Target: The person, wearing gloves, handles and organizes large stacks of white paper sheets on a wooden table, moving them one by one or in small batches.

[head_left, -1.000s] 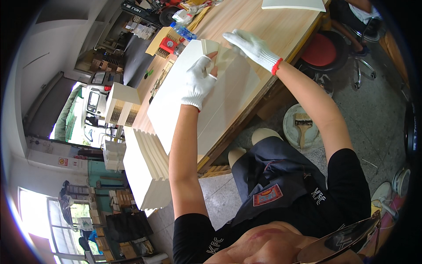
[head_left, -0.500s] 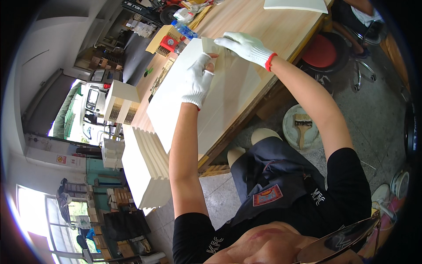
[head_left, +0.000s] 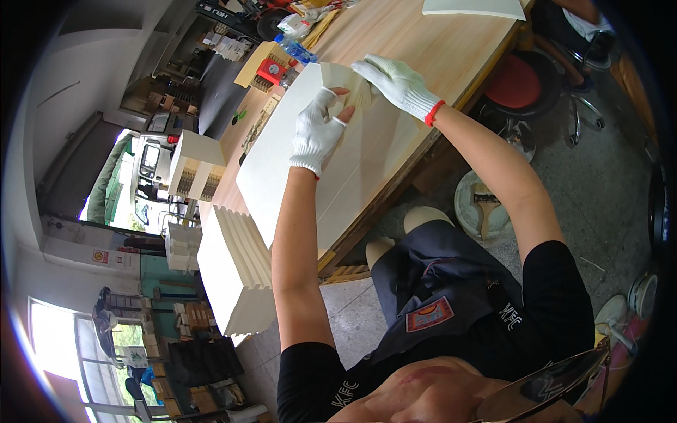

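Observation:
A large pale white sheet or panel (head_left: 275, 166) lies on the wooden table in front of me, with a crease or edge running along its length. My left hand (head_left: 315, 134), in a white knit glove with bare thumb and finger tips, rests over the sheet, its thumb and finger apart. Near the sheet's far end, my right hand (head_left: 395, 81) lies with fingers stretched out, in a white glove with a red cuff. Its fingertips touch the sheet or hover just over it; I cannot tell which. Neither hand grips anything visible.
A stack of folded white panels (head_left: 243, 282) stands at the left, with another stack (head_left: 197, 158) beyond. A blue-capped bottle (head_left: 296, 49) and a red box (head_left: 271, 71) are at the far side. Right of the table are a red stool (head_left: 518, 81) and a brush (head_left: 485, 208) on a bucket.
My left thumb and finger have spread farther apart. My right hand has shifted slightly to the right and nearer. The sheet's far end looks a little lower.

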`<state>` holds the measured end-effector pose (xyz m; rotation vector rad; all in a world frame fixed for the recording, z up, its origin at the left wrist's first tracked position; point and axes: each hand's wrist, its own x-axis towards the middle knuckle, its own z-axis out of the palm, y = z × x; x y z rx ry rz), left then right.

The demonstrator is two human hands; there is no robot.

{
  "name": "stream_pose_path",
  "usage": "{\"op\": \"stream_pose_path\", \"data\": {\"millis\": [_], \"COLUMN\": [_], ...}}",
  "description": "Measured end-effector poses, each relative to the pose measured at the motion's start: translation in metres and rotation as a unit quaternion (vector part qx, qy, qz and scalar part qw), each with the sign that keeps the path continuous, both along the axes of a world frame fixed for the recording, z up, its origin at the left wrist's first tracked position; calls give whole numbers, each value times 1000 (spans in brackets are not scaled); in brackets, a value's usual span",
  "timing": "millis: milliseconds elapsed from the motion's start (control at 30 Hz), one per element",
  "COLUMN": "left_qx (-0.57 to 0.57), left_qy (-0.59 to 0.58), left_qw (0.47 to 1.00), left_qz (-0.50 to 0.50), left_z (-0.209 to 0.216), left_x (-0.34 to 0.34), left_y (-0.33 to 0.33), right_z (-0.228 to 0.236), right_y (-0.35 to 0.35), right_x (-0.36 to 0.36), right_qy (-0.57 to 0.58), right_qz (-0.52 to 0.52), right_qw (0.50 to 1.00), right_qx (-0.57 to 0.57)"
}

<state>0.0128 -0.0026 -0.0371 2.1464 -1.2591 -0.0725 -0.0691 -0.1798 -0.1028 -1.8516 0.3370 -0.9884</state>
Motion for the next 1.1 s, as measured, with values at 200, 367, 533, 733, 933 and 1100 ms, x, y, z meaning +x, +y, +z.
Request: {"op": "stream_pose_path", "data": {"millis": [200, 367, 533, 733, 933, 1100], "left_qx": [-67, 11, 5, -3, -7, 21], "left_qy": [-69, -63, -64, -52, -84, -100], "left_qw": [995, 998, 998, 999, 996, 994], "left_qz": [-15, -21, -18, -5, -26, -26], "left_z": [-1, 0, -2, -3, -1, -1], "left_x": [-2, 2, 2, 3, 3, 3], "left_y": [0, 0, -1, 0, 0, -1], "right_z": [11, 0, -2, 7, -1, -6], "right_y": [-4, -4, -3, -3, 0, 1], "right_x": [-5, 1, 2, -5, 0, 4], "right_qy": [74, 23, 10, 60, -11, -24], "right_qz": [27, 6, -2, 20, -33, -48], "right_qw": [997, 999, 999, 998, 998, 994], "right_qx": [-20, -32, -41, -29, -52, -91]}}
